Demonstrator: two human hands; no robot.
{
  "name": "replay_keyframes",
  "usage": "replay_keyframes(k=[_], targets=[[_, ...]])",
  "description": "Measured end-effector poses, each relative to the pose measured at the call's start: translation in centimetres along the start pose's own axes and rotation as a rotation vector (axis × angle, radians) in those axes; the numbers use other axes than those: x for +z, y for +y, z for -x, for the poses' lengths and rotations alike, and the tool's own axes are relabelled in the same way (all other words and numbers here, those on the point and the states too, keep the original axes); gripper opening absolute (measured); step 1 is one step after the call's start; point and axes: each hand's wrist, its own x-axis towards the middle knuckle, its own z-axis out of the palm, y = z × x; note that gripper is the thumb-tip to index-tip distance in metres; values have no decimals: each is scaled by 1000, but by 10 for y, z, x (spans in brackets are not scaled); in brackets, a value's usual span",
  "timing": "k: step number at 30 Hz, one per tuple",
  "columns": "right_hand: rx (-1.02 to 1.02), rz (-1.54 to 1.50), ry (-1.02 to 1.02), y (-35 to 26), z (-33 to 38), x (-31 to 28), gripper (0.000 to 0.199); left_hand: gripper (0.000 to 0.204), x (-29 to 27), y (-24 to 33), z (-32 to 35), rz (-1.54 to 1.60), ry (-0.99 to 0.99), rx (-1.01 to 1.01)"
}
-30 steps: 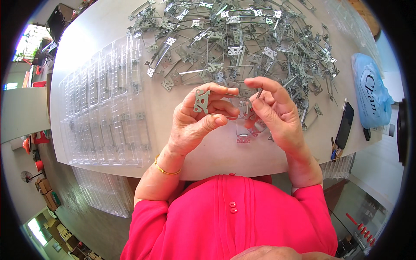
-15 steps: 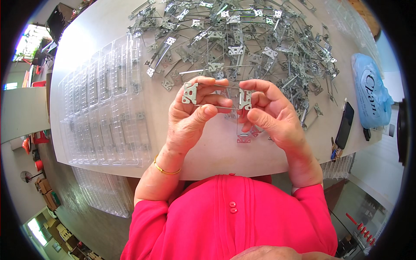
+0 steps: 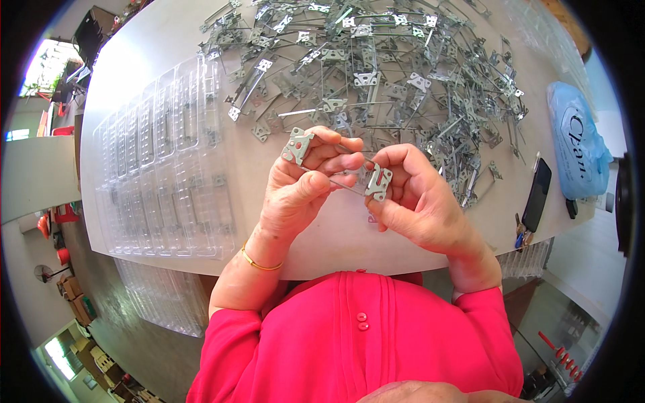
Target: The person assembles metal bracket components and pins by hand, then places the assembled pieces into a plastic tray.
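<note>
Between my two hands is a metal bracket [image 3: 296,146] made of two stamped plates with holes, joined by a pair of thin rods. My left hand [image 3: 290,195] grips its left end, thumb against the lower rod and fingers behind. Closed on the other plate, my right hand [image 3: 424,205] pinches it between thumb and fingers. The bracket is held above the table, slanting down to the right. Just beyond my hands spreads a large heap of similar metal brackets [image 3: 366,79]. Another piece beneath my hands is mostly hidden.
Clear plastic trays [image 3: 161,254] with moulded slots, some holding metal parts, lie on the table [image 3: 269,265] at left. More trays [image 3: 161,295] are stacked below the edge. At right are a black phone [image 3: 536,195], keys [image 3: 519,236] and a blue plastic bag [image 3: 579,148].
The bracket has gone from nearly level to slanted, its right end lower and its plates turned. My right hand has moved down and slightly inward with it; my left hand keeps its hold.
</note>
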Motion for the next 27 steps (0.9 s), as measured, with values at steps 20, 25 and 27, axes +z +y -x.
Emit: replay_keyframes(k=[20, 25, 27], targets=[[-359, 60, 204, 10, -4, -13, 26, 68, -4, -3, -3, -77, -169, -26], [-505, 153, 261, 12, -4, -14, 16, 62, 9, 2, 0, -21, -69, -192], [-561, 138, 268, 16, -5, -13, 16, 60, 10, 4, -1, -37, 12, -276]])
